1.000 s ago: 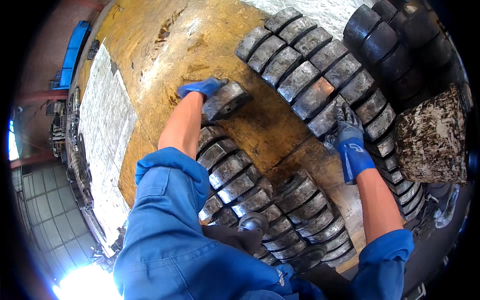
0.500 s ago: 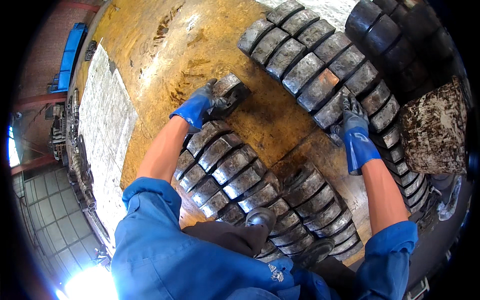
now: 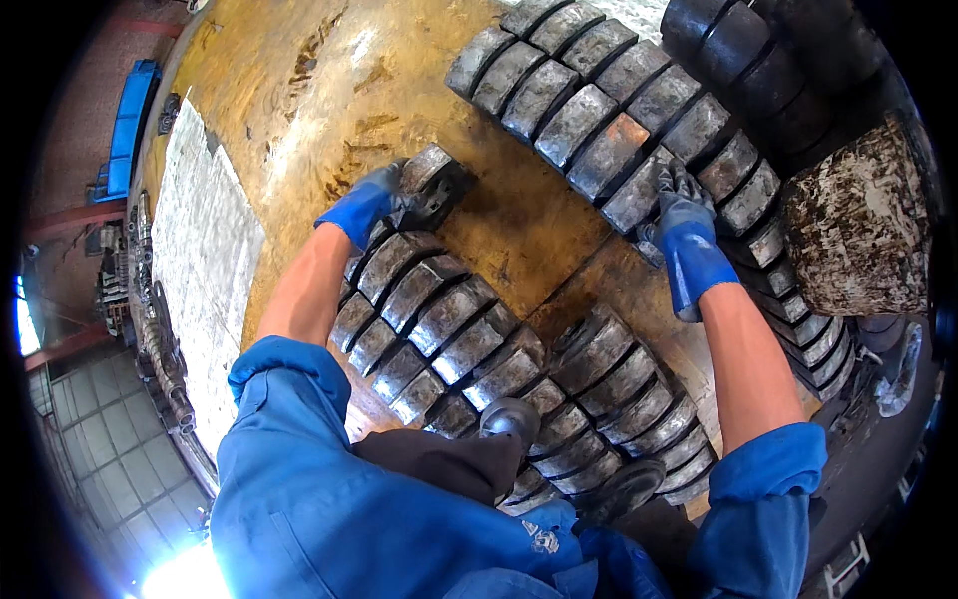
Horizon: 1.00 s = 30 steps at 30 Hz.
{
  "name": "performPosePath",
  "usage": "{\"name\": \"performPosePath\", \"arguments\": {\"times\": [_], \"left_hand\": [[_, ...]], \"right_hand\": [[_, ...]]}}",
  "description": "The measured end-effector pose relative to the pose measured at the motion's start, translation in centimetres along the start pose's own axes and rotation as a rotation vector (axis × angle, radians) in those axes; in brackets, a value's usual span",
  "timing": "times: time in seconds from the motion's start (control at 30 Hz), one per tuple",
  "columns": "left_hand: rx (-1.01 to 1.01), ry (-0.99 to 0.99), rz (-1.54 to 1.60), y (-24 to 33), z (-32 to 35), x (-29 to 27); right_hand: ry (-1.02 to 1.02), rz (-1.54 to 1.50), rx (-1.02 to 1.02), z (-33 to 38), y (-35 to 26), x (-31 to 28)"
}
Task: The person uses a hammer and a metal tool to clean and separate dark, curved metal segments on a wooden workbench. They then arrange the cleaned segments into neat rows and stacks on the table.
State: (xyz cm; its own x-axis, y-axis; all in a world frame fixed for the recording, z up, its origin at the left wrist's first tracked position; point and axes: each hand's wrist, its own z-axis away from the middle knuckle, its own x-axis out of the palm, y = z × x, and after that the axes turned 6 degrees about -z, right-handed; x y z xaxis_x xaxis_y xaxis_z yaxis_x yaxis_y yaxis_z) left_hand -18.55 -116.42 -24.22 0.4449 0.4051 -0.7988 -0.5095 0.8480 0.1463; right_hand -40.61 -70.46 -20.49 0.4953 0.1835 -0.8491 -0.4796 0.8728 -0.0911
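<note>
My left hand (image 3: 371, 205), in a blue-cuffed grey work glove, is closed round a dark, curved metal block (image 3: 435, 180). That block is at the far end of the near rows of similar blocks (image 3: 439, 299); whether it touches them I cannot tell. On the right, my right hand (image 3: 687, 222), gloved alike, grips the near end of a metal block (image 3: 636, 195) standing in the far rows. Its fingers lie over the top and its thumb is at the near side. A neighbouring block (image 3: 611, 150) has an orange, rusty patch.
My shoes (image 3: 511, 419) are among the near rows. Beside them stands another group of blocks (image 3: 624, 389). A blotched brown-and-white, drum-like object (image 3: 858, 225) is at the right, with darker blocks (image 3: 743, 60) behind. The stained yellow-brown floor plate (image 3: 299, 120) carries a pale sheet (image 3: 205, 220).
The whole scene has shifted a little left and up in the view. Both hands keep their holds; the block in my left hand appears slightly closer to the near rows.
</note>
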Motion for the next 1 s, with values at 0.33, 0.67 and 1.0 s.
{"name": "performPosePath", "arguments": {"times": [0.33, 0.67, 1.0], "left_hand": [[0.338, 0.104, 0.488, 16.4, 9.6, 12.1], [0.384, -0.392, 0.64, 27.6, 14.0, 20.3], [0.45, -0.156, 0.875, 27.0, 11.3, 13.2]], "right_hand": [[0.018, -0.012, -0.046, -0.1, 0.3, -0.1], [0.028, -0.019, -0.011, -0.2, -0.1, 0.0], [-0.031, -0.016, -0.026, 0.1, -0.4, -0.9]]}}
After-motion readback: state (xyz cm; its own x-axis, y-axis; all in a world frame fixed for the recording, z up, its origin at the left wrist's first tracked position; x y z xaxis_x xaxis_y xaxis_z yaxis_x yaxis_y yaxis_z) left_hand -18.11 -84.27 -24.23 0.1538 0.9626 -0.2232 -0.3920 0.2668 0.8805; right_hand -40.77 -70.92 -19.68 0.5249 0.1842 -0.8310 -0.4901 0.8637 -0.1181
